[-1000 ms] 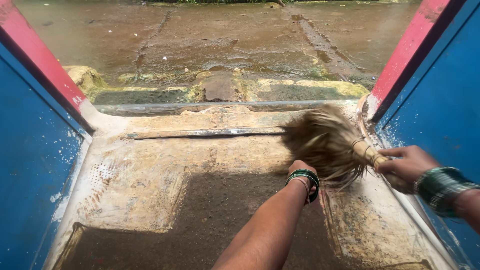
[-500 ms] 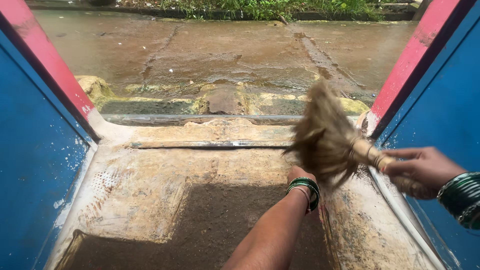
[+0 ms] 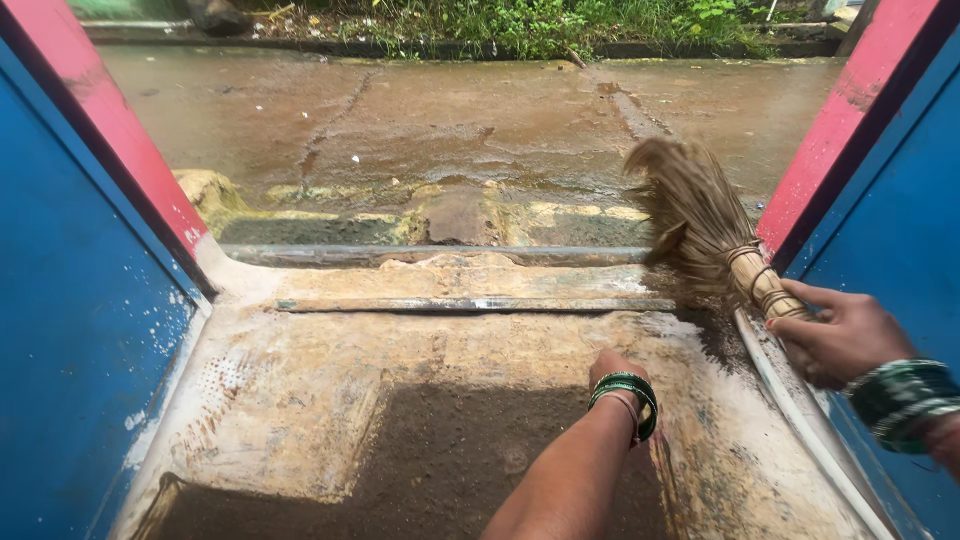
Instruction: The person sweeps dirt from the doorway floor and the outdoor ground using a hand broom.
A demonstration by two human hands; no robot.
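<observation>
Left hand (image 3: 612, 368) mostly hidden behind wrist; right hand (image 3: 838, 336) grips broom (image 3: 705, 225).

There were no packages, labels, signs or screens to see anywhere. Nothing on the left, on the right, near or far had a box shape, a sticker, a board or a glowing picture.

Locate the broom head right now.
In the head view the broom head is at upper right, raised over the doorway threshold, just left of the red door edge. The right hand grips its bound handle below.
</observation>
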